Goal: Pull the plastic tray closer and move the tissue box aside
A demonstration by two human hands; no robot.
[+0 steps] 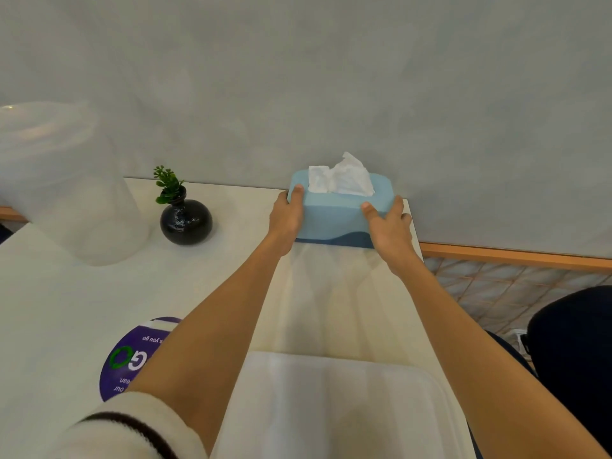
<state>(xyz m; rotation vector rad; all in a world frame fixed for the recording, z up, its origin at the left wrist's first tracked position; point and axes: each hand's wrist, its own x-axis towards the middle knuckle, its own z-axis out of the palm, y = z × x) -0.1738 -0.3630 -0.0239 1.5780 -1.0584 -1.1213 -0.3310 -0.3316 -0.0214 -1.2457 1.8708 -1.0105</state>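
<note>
Gripping the tissue box at the far edge

Your left hand (285, 212) and right hand (387, 223) clasp the ends of the blue tissue box (334, 210), which sits on the table (66, 309) against the wall (white tissue poking from its top). The plastic tray (334, 405) lies nearest you, between your forearms. A black vase (186, 221) stands left of the box.

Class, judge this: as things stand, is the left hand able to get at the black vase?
Probably yes. The left hand grips the tissue box, and only bare table lies between it and the vase; it would have to let go first.
</note>
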